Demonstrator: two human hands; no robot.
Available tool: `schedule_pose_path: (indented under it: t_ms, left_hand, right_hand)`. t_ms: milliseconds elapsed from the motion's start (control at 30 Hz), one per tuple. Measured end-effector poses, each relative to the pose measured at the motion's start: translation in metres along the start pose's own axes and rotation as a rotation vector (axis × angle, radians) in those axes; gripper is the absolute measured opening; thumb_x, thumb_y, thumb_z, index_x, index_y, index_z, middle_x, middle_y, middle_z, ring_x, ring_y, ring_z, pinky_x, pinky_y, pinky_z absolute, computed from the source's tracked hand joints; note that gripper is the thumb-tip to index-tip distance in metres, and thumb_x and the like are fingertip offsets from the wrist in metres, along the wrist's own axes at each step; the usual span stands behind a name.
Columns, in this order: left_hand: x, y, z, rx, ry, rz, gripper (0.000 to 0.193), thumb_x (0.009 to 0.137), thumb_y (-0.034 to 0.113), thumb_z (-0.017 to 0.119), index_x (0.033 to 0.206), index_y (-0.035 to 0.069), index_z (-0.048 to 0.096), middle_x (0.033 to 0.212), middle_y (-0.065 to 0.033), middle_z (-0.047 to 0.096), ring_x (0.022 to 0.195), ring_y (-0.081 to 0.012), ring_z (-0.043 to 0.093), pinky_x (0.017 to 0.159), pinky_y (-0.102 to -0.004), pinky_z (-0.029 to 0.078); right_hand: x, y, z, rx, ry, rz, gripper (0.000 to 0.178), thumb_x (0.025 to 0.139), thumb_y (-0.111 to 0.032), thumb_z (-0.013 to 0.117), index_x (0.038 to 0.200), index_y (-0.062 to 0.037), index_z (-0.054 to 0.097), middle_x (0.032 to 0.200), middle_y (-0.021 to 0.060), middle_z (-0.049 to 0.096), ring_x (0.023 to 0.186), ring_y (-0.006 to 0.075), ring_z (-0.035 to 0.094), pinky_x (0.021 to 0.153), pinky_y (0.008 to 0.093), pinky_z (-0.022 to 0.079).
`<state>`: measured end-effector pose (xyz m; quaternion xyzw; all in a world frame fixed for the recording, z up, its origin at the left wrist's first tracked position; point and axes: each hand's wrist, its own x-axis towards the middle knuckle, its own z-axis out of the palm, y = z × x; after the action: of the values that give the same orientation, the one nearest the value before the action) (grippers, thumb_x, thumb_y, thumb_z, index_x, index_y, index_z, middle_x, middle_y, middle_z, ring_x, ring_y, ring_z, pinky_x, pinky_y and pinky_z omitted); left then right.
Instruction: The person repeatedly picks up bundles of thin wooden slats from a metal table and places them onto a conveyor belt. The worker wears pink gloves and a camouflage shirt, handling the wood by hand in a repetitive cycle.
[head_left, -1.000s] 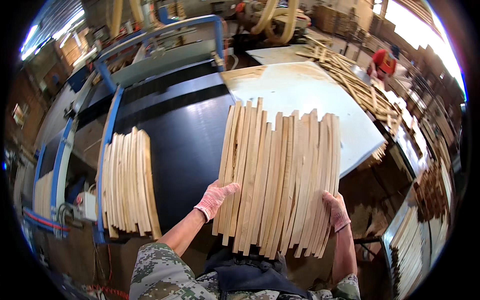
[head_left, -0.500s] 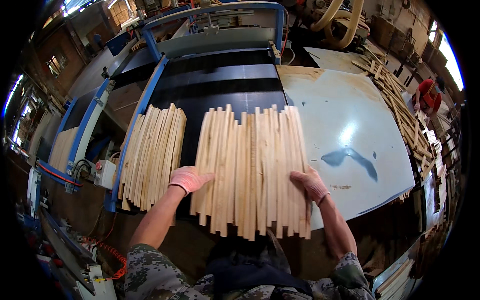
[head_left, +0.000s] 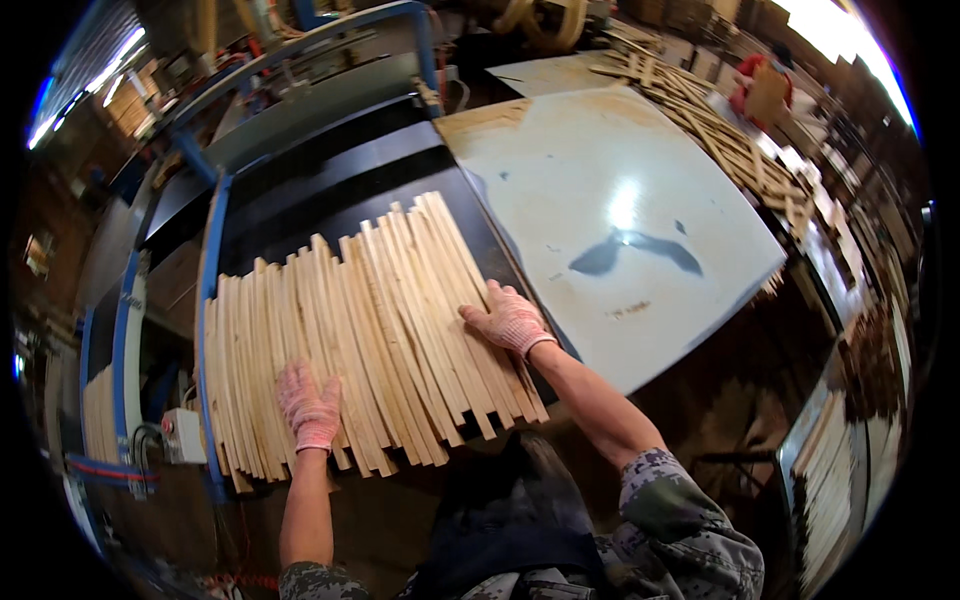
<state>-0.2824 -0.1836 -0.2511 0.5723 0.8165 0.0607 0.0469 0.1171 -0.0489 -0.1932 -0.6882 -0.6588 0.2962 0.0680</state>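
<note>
A broad row of pale wooden strips [head_left: 365, 340] lies side by side on a black conveyor belt [head_left: 330, 215], their ends uneven. My left hand [head_left: 310, 405], in a pinkish knit glove, rests flat on top of the strips left of the middle, fingers spread. On the row's right edge lies my right hand [head_left: 508, 318], gloved alike, its thumb stretched over the strips and its fingers along the outer side. Neither hand is closed around a strip.
A blue machine frame [head_left: 300, 55] spans the belt's far end. To the right is a pale sheet-topped table [head_left: 640, 190] with dark stains. Behind it are loose wooden sticks [head_left: 730, 145] and a person in red [head_left: 765, 90]. A grey control box [head_left: 182, 436] sits at left.
The held bundle of strips has moved left against the other strips, closing the gap into one row. My left hand has shifted from the bundle's side to its top. The view has turned right.
</note>
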Motion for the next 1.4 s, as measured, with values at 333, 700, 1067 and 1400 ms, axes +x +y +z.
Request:
schedule_pose_path:
  t_ms: [333,700,1067,1400]
  left_hand:
    - [0.013,0.04,-0.012,-0.669,0.054,0.26,0.062,0.113,0.041,0.052,0.157,-0.002,0.05,0.161,-0.0213,0.052,0.152,-0.0363,0.045,0.129,-0.049,0.032]
    - [-0.286,0.429,-0.028,-0.5,-1.492,1.135,0.044,0.103,0.027,0.073,0.131,-0.007,0.071,0.121,-0.0151,0.077,0.115,-0.0211,0.07,0.106,-0.0331,0.052]
    - [-0.658,0.477,0.079,0.489,-1.713,1.569,0.059,0.102,0.032,0.075,0.146,-0.004,0.062,0.139,-0.021,0.071,0.128,-0.0278,0.068,0.111,-0.0364,0.051]
    - [-0.827,0.513,0.208,1.043,-1.521,1.782,0.052,0.102,0.036,0.073,0.137,-0.003,0.07,0.128,-0.015,0.076,0.118,-0.0235,0.069,0.107,-0.0351,0.051]
  right_hand:
    - [-0.17,0.131,0.093,1.327,0.011,-0.174,0.07,0.11,-0.038,0.067,0.166,-0.0052,0.042,0.156,0.008,0.059,0.142,0.0189,0.052,0.12,0.0338,0.041]
    - [-0.523,0.293,0.24,1.113,0.554,0.99,0.064,0.105,-0.048,0.058,0.147,0.0013,0.06,0.149,0.021,0.065,0.142,0.0366,0.058,0.115,0.0434,0.044]
    - [-0.733,0.353,0.393,1.743,1.196,1.537,0.054,0.102,-0.048,0.06,0.116,0.0009,0.077,0.122,0.022,0.077,0.113,0.0374,0.071,0.1,0.0449,0.05]
    - [-0.803,0.39,0.436,1.893,1.438,1.765,0.076,0.103,-0.048,0.063,0.154,0.0074,0.052,0.157,0.0312,0.053,0.15,0.0396,0.05,0.123,0.043,0.04]
